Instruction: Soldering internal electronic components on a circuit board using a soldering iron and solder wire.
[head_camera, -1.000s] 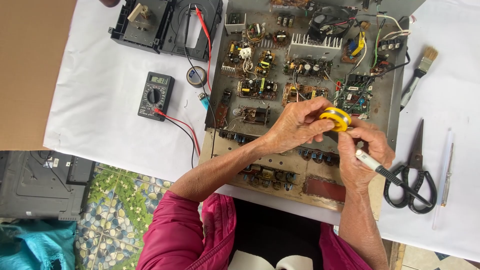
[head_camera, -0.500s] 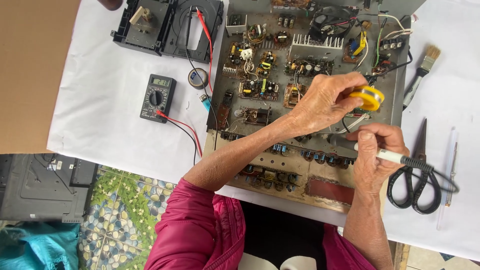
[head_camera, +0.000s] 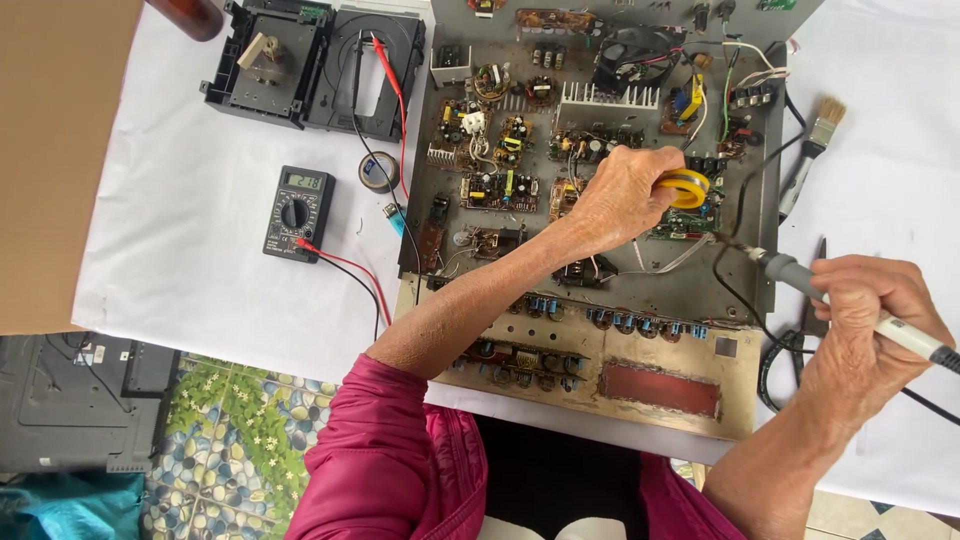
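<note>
An open electronics chassis (head_camera: 600, 330) full of circuit boards and capacitors lies on a white cloth. Over its right half, my left hand (head_camera: 620, 195) grips a yellow spool (head_camera: 686, 188) of solder wire. My right hand (head_camera: 865, 325) holds a grey soldering iron (head_camera: 800, 277) like a pen at the chassis's right edge. Its tip points left toward a green board (head_camera: 690, 222) below the spool. The iron's black cord loops down past my right wrist.
A black multimeter (head_camera: 298, 212) with red and black leads lies left of the chassis, beside a roll of tape (head_camera: 379, 171). A black disc drive (head_camera: 315, 62) sits at the back left. A paintbrush (head_camera: 812, 150) and partly hidden scissors (head_camera: 808, 320) lie on the right.
My left hand carried the yellow spool up and to the right over the boards. My right hand drew the soldering iron out to the right, toward the chassis edge.
</note>
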